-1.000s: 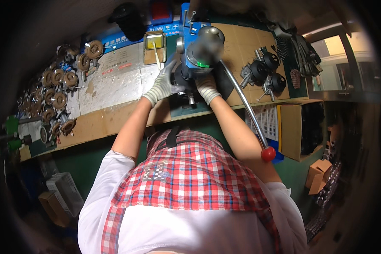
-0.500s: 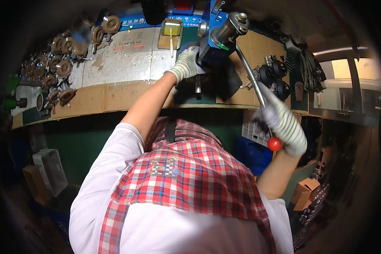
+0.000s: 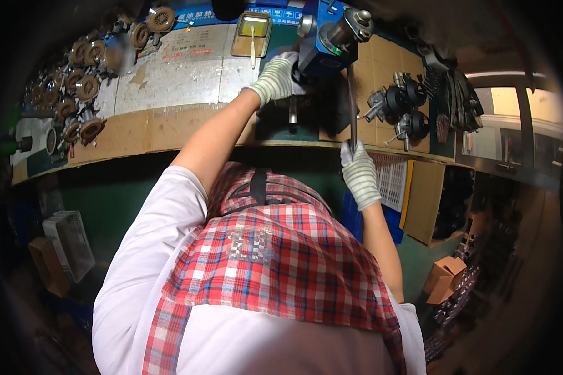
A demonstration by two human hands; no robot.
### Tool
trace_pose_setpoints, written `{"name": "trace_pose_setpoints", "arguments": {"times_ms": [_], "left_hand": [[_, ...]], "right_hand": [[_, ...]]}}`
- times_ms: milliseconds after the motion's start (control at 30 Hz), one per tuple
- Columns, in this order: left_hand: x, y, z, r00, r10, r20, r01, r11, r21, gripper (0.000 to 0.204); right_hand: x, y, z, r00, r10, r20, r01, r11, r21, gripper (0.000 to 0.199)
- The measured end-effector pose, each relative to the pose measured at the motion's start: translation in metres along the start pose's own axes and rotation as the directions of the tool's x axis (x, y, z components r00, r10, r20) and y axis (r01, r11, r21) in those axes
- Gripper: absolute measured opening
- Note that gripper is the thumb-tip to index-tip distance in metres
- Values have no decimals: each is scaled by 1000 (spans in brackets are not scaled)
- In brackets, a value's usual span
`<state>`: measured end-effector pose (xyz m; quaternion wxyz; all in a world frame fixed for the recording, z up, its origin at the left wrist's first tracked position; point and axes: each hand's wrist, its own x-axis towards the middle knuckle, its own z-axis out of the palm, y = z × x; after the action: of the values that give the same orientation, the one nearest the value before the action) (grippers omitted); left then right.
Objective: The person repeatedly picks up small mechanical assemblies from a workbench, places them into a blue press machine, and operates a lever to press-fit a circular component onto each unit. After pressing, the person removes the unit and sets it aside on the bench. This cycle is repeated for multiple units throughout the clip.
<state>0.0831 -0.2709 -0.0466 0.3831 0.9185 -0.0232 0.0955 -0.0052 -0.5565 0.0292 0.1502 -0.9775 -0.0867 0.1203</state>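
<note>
A blue arbor press (image 3: 322,59) stands on the bench in front of me, its metal shaft end pointing up to the right. My left hand (image 3: 274,80), in a striped knit glove, is under the left side of the press head. Its fingers curl in, and what they hold is hidden in the dark there. From the press a long steel lever (image 3: 353,112) comes down toward me. My right hand (image 3: 360,176), gloved alike, is closed around its lower part. The lever's red ball end does not show now. Below the press head stands a short metal post (image 3: 293,112).
Several round brown-faced metal parts (image 3: 91,90) crowd the bench's left side. A tray (image 3: 258,47) with yellow contents and a white-handled brush lies behind my left hand. Black-and-silver assemblies (image 3: 403,103) sit on cardboard at the right; dark gloves (image 3: 460,103) hang beyond.
My right hand has swung the lever inward to the left, from slanting outward to nearly straight toward me. The red ball has gone from sight. My left hand stays at the press.
</note>
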Motion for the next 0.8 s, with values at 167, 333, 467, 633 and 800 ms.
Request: {"name": "trace_pose_setpoints", "arguments": {"times_ms": [167,333,467,633,800], "left_hand": [[0,-6,2,999,43,7,-43,999,19,94],[2,-9,7,998,51,26,-51,999,-8,92],[2,-9,3,998,52,35,-52,999,-15,91],[-10,25,-21,983,-121,138,94,977,190,91],[-41,11,-13,970,-243,-4,242,969,-43,91]], "right_hand": [[1,-5,6,998,35,-54,-37,999,-37,46],[14,4,28,993,18,-117,-18,1000,4,40],[21,0,35,991,7,-136,0,999,53,36],[62,13,83,981,17,-191,5,994,112,42],[98,27,125,974,39,-223,-13,993,118,34]]}}
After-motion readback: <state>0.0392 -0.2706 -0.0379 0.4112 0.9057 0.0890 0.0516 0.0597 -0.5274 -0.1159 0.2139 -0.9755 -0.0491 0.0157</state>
